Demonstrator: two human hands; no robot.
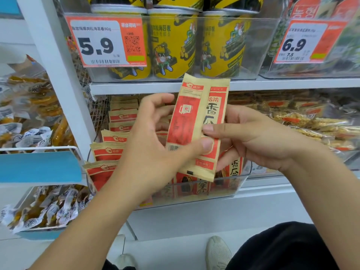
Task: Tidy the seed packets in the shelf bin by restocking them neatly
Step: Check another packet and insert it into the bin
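Nearest me: my shoes (218, 252) stand on the floor right below the shelving, so I judge I am standing close to work at arm height.
Left hand: my left hand (155, 141) pinches the held packets low on their left edge, thumb on the front and fingers curled behind, which I think steadies the pair while I square them.
Right hand: my right hand (251, 141) grips the same pair from the right, thumb pressed across the front face, so both hands clamp the packets.
Held packets: two seed packets (196, 125) stand upright and overlapping, one showing its back, the other its front; I judge I hold them up to line their edges before restocking.
Bin: the clear shelf bin (224, 189) sits just behind and below the held pair, its front wall showing more packets standing inside.
Stock behind: a stepped row of matching packets (115, 137) leans up the left side of the bin, tops overlapping.
Upper shelf: yellow tubs (173, 47) sit in a clear tray behind a 5.9 price tag (105, 40).
Far sides: bagged snacks (33, 117) fill the left racks.
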